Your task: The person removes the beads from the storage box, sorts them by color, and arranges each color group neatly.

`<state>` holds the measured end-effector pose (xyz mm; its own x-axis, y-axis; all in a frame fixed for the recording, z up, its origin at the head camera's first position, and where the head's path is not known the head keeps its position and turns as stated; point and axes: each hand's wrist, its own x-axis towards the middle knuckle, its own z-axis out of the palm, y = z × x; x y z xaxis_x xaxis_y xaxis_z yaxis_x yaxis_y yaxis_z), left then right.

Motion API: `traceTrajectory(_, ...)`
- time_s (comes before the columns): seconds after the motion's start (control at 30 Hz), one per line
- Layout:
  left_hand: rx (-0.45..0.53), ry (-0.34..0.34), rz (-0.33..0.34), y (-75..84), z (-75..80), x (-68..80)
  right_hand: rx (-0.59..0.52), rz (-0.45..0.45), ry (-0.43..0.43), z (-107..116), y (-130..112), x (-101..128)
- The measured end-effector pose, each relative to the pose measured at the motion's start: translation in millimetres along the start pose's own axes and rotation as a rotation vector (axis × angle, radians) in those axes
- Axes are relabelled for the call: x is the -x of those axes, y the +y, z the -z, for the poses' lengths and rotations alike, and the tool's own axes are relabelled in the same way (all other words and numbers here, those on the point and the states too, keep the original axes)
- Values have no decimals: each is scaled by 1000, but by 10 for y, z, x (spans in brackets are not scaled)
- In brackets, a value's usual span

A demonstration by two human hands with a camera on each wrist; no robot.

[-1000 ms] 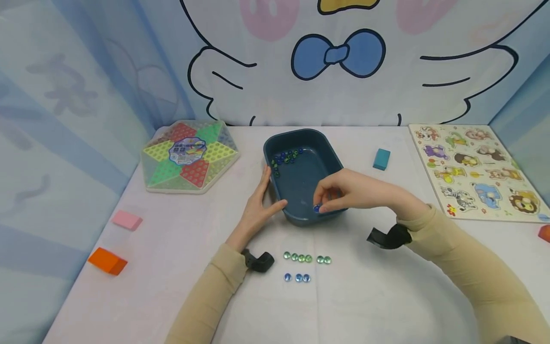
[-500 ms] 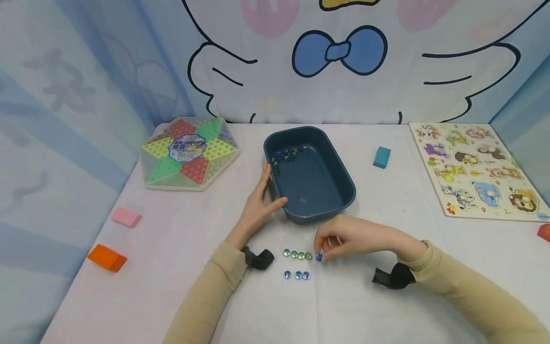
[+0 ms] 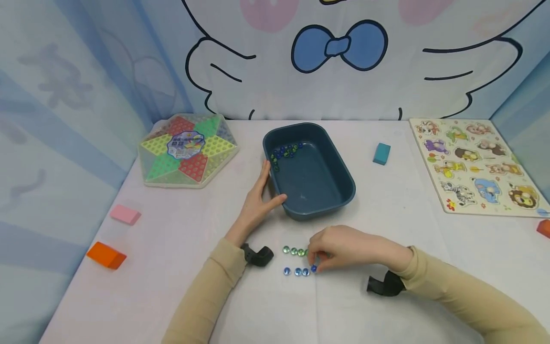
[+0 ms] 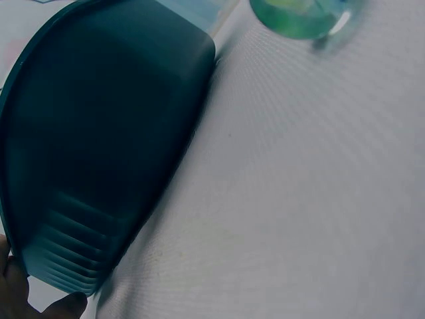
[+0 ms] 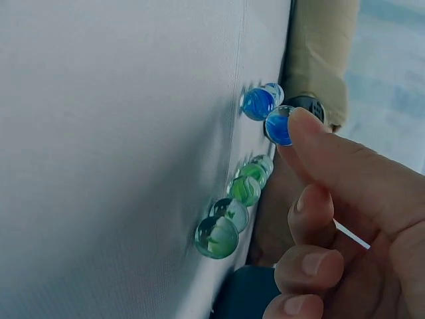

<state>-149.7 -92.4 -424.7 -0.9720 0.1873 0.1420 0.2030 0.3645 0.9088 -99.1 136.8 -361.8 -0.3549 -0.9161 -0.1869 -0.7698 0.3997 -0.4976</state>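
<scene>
We see glossy, see-through glass marbles (image 5: 231, 216) lying on the matt, finely woven cloth of the worktop (image 3: 172, 267). The teal tub (image 3: 339, 191) looks like smooth plastic with a dull sheen, ribbed at one corner in our left wrist view.

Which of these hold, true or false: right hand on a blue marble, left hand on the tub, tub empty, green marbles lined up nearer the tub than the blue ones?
1. The right hand pinches a blue marble. True.
2. The left hand rests on the tub. True.
3. The tub is empty. False: marbles sit in its far left corner.
4. The green marbles lie nearer the tub than the blue row. True.
5. The left hand grips the hexagonal board. False: it lies apart, untouched.
</scene>
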Motion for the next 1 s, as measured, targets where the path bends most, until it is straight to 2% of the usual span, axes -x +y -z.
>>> traceTrajectory(0.27,-11,7,-5,11,6,-19,53,-28,-24,-25,-44,-32)
traceTrajectory(0.63,0,-1,-6,22,3,-6,60,-57,-27,-39,-54,-39)
traceTrajectory(0.8,-2,-1,-1,28,5,1,5,-45,20,78,-23,-16)
traceTrajectory(1.0,2,0,16,24,3,12,-157,-23,109,353,58,21)
